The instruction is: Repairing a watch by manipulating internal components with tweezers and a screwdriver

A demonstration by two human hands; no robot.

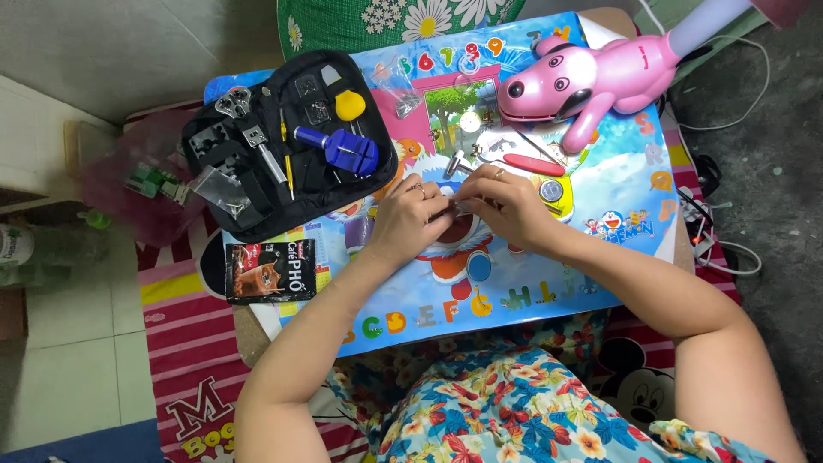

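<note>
Head view, looking straight down: we see the left hand (410,216) and right hand (501,204) meeting at the centre of a blue cartoon-printed table mat (549,274), fingers curled and pinched together on a small silvery part (460,206) that is mostly hidden between the fingertips. At ten o'clock from the hands lies an open black tool case (283,141) holding a blue tool (341,147). At one o'clock we note a pink toy dog (591,81) and, nearer, a red-handled tool (531,163); a dark sachet (270,270) rests at eight o'clock.
</note>
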